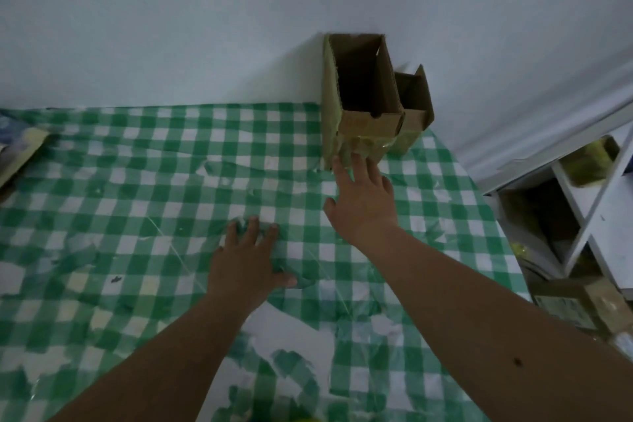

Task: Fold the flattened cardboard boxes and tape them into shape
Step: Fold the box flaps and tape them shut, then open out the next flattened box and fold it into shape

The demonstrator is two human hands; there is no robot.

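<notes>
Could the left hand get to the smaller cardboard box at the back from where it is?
Probably not easily. The left hand lies flat on the checked tablecloth, while the smaller box stands behind the taller box, which the right hand is touching.

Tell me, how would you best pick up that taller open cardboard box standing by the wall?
Probably by its open top rim, from the near side. The taller box stands upright with its mouth open, so fingers can go inside and the thumb outside the front wall. The wall backs it and a shorter box crowds its right. The right hand already reaches its base.
</notes>
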